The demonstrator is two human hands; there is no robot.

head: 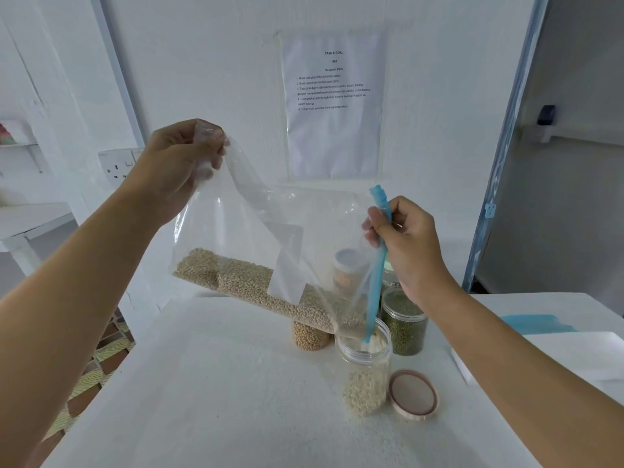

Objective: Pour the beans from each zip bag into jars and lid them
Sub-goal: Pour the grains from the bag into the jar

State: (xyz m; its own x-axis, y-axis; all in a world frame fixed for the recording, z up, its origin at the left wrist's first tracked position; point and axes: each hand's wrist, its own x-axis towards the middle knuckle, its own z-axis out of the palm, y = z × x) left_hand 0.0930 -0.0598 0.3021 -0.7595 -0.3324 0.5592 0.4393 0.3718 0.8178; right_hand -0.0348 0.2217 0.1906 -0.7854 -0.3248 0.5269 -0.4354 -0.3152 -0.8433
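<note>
Both hold the zip bag (243,228): left hand (175,165) gripping its corner (206,131), right hand (407,241) pinching its zipper (378,275).

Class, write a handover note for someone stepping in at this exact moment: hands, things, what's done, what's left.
Left hand grips the zip bag by its raised bottom corner; right hand pinches its blue zip edge at the open jar.
Jar partly full of pale beans; many are in the bag.
Its lid lies on the table beside it.
Green-bean jar and yellow-bean jar stand behind.
Left: finish pouring, lid the jar.
</note>
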